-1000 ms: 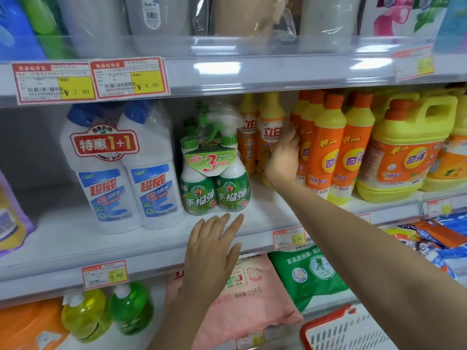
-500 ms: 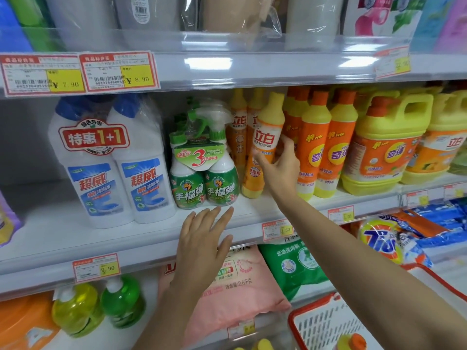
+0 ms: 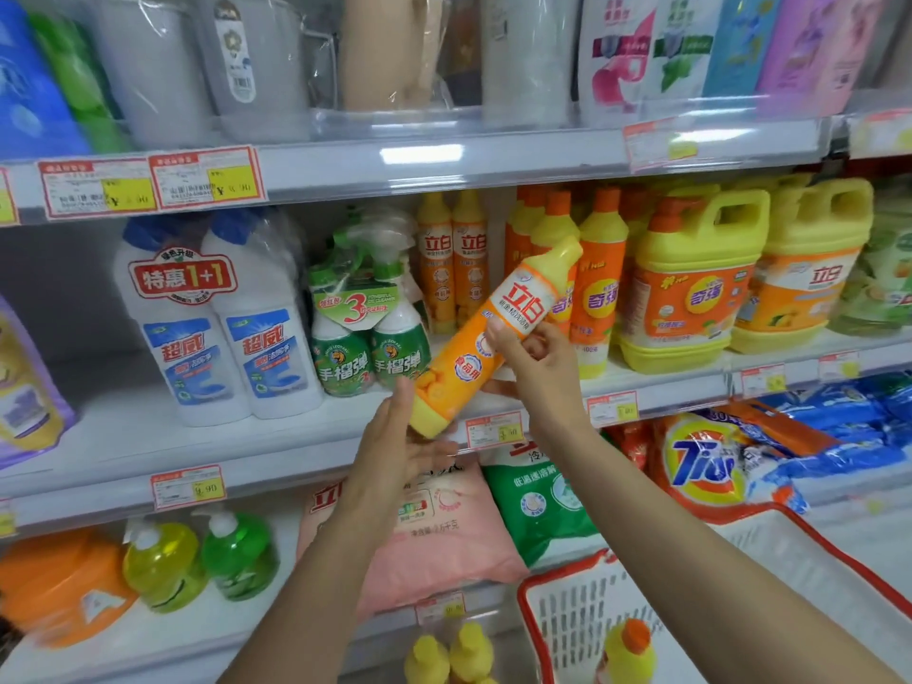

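An orange and yellow dish soap bottle (image 3: pixel 486 338) hangs tilted in front of the middle shelf (image 3: pixel 148 441), cap up to the right. My right hand (image 3: pixel 535 367) grips it round the middle. My left hand (image 3: pixel 399 451) has straight fingers and touches the bottle's yellow base from below left. Two matching bottles (image 3: pixel 451 264) still stand at the back of the shelf.
A green spray-bottle pack (image 3: pixel 365 328) and white toilet-cleaner bottles (image 3: pixel 217 328) stand to the left; orange bottles (image 3: pixel 599 283) and yellow jugs (image 3: pixel 691 283) to the right. A white and red basket (image 3: pixel 740 599) holding bottles sits at lower right. Detergent bags lie on the shelf below.
My right hand has pulled the bottle off the shelf, toward me and tilted. My left hand has risen from the shelf edge to the bottle's base. The basket has come further into view.
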Demonstrator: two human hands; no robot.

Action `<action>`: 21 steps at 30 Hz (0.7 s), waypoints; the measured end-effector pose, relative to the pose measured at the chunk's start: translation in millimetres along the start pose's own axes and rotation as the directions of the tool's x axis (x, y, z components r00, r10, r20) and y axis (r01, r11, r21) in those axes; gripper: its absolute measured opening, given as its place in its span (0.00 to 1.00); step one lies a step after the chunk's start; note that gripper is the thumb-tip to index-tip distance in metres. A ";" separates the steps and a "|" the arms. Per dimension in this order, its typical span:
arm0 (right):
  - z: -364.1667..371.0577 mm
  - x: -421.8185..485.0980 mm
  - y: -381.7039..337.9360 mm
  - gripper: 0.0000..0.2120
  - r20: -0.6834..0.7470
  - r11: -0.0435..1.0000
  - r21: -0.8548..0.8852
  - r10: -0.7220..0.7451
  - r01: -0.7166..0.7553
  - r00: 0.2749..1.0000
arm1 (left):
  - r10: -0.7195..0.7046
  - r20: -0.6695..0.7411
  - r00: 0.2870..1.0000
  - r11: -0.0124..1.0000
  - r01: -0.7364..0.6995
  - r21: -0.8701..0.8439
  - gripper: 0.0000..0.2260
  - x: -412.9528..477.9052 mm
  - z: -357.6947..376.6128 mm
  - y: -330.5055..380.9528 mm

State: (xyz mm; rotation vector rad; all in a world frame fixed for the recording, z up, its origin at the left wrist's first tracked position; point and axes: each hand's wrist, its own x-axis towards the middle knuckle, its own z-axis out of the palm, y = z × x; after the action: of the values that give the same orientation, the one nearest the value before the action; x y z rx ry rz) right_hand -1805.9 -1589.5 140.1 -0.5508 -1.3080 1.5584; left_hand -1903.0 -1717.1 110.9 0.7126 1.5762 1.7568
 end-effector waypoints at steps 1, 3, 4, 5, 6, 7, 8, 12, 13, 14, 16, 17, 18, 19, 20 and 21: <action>-1.8 -2.7 -0.4 0.22 0.030 1.000 0.000 0.014 -0.014 0.999 | -0.029 0.006 1.000 0.998 0.029 -0.055 0.29 -1.7 3.7 0.1; -5.1 -3.4 -3.3 0.20 0.108 0.999 -0.026 0.033 -0.030 0.994 | -0.034 -0.012 0.999 0.988 0.032 -0.148 0.28 -5.4 6.4 -2.7; -6.4 -2.5 -5.4 0.19 0.158 0.997 -0.061 0.048 -0.039 0.986 | -0.019 -0.028 0.999 0.985 0.014 -0.170 0.26 -7.0 4.9 -5.4; -7.5 -1.6 -7.6 0.18 0.201 0.993 -0.103 0.073 -0.053 0.977 | 0.005 -0.050 0.999 0.984 -0.014 -0.177 0.24 -8.7 2.3 -7.2; -7.8 -0.5 -9.9 0.18 0.228 0.987 -0.142 0.103 -0.072 0.968 | 0.033 -0.077 0.996 0.983 -0.047 -0.180 0.23 -10.5 -1.6 -7.6; -7.3 0.7 -12.0 0.19 0.243 0.981 -0.174 0.132 -0.090 0.961 | 0.060 -0.104 0.993 0.979 -0.079 -0.188 0.21 -11.8 -6.2 -7.3; -5.9 1.4 -13.8 0.19 0.247 0.976 -0.184 0.157 -0.113 0.956 | 0.085 -0.125 0.988 0.974 -0.109 -0.201 0.20 -12.5 -11.1 -6.9; 4.4 -2.8 -10.1 0.16 0.169 0.991 -0.042 0.132 -0.127 0.977 | 0.155 -0.121 0.980 0.956 -0.179 -0.231 0.24 -10.5 -29.2 -5.9; 7.8 -5.5 -6.4 0.18 0.129 0.993 0.002 0.119 -0.120 0.985 | 0.167 -0.114 0.979 0.952 -0.190 -0.241 0.26 -8.3 -32.8 -6.2; 11.0 -8.4 -2.5 0.21 0.095 0.992 0.041 0.116 -0.120 0.989 | 0.176 -0.107 0.979 0.949 -0.198 -0.244 0.28 -5.3 -35.8 -7.1; 16.6 -14.9 5.6 0.20 0.047 0.990 0.092 0.106 -0.110 0.993 | 0.193 -0.080 0.978 0.947 -0.207 -0.246 0.30 0.2 -40.7 -8.8; 19.0 -17.9 9.3 0.17 0.023 0.988 0.114 0.101 -0.103 0.995 | 0.195 -0.047 0.980 0.946 -0.201 -0.254 0.30 3.0 -43.3 -8.8; 21.0 -21.3 13.3 0.13 -0.004 0.986 0.135 0.101 -0.100 0.995 | 0.181 -0.001 0.984 0.947 -0.174 -0.269 0.29 5.4 -46.4 -8.8; 22.6 -23.8 16.5 0.08 -0.033 0.985 0.146 0.102 -0.096 0.994 | 0.155 0.049 0.987 0.949 -0.135 -0.286 0.27 7.8 -49.8 -8.4; 24.8 -26.1 19.2 0.05 -0.061 0.983 0.158 0.101 -0.091 0.993 | 0.132 0.098 0.986 0.952 -0.098 -0.290 0.25 10.2 -54.3 -7.9; 27.1 -28.3 21.1 0.04 -0.084 0.982 0.167 0.102 -0.087 0.991 | 0.117 0.135 0.984 0.956 -0.075 -0.283 0.23 12.1 -59.1 -7.5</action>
State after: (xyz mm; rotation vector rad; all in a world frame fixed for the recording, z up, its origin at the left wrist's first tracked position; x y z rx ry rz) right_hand -1825.0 -1625.7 122.4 -0.5817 -1.0870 1.6809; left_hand -1955.1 -1744.5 95.8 0.7736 1.1821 1.8985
